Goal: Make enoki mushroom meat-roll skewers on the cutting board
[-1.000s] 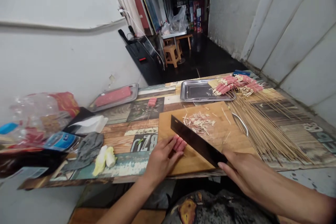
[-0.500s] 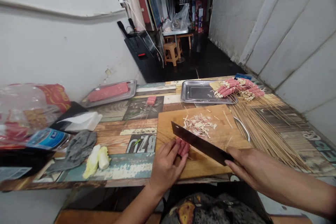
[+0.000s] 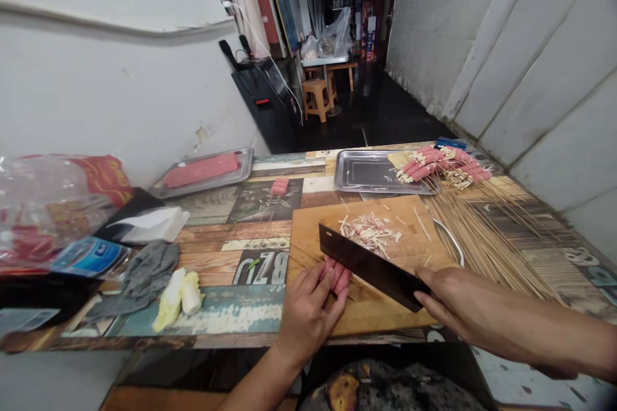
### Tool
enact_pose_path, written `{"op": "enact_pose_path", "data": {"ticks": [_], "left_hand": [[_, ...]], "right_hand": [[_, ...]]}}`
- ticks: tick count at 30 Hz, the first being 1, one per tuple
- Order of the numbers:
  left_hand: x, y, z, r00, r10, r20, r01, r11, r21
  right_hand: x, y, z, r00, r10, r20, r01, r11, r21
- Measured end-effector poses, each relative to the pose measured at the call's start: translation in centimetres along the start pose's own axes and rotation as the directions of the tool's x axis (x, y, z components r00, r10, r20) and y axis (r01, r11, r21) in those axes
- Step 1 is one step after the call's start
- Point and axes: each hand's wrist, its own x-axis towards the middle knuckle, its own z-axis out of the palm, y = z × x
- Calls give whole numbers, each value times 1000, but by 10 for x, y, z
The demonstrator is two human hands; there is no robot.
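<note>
My left hand [image 3: 311, 308] is closed around pink meat rolls [image 3: 340, 276] near the front of the wooden cutting board [image 3: 313, 221]. In my right hand [image 3: 446, 298] is the handle of a dark cleaver [image 3: 369, 266]. Its wide blade slants across the board, right beside the far end of the rolls. Whether the edge touches the meat I cannot tell. Behind the blade lies a pile of pale and pink trimmings [image 3: 369, 231]. Thin skewers [image 3: 304, 253] stick out to the left of the rolls, partly hidden by my fingers.
Finished skewered rolls [image 3: 429, 160] rest on a metal tray [image 3: 347, 183] at the back right, beside many bamboo skewers [image 3: 486, 244]. To the left are a meat slab [image 3: 202, 169] on another tray, three small rolls [image 3: 279, 187], cabbage pieces [image 3: 178, 295] and a grey cloth [image 3: 144, 276].
The view has shifted slightly. My left hand still holds the rolls, and the cleaver stays almost in the same place beside them.
</note>
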Motion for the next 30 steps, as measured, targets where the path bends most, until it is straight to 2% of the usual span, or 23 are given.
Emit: {"op": "enact_pose_path", "data": {"ticks": [5, 8, 10, 12, 14, 16, 18, 21, 25, 27, 30], "left_hand": [[-2, -2, 1, 1000, 7, 5, -7, 1000, -16], [-6, -2, 1, 999, -9, 33, 10, 999, -36], [-10, -1, -3, 999, -9, 52, 11, 999, -42], [-12, -2, -11, 995, -7, 96, 11, 999, -37], [-10, -9, -22, 983, 10, 183, -9, 1000, -11], [-3, -23, -32, 951, 59, 305, -68, 998, 19], [6, -39, -37, 907, 97, 411, -129, 990, 53], [22, -56, -37, 851, 45, 523, -134, 982, 135], [34, -55, -36, 760, -36, 649, -108, 978, 181], [35, -53, -41, 753, -45, 657, -62, 988, 139], [38, -64, -49, 799, -95, 594, 71, 995, 64]], "right_hand": [[38, -26, 0, 1000, 23, 7, -22, 997, -68], [46, -24, 2, 995, 35, -97, -41, 997, -62], [38, -14, 2, 970, 48, -236, -55, 998, -23], [22, -3, 0, 921, 68, -384, -64, 998, 23], [3, 7, -3, 866, 89, -492, -61, 996, 72], [-14, 14, -4, 829, 143, -541, -81, 987, 136], [-26, 19, 1, 814, 209, -542, -98, 969, 226], [-36, 26, 19, 837, 305, -454, -122, 914, 387], [-41, 37, 52, 852, 386, -353, -134, 813, 567], [-43, 43, 68, 852, 406, -332, -118, 766, 632], [-46, 53, 89, 835, 432, -340, -88, 716, 693]]}}
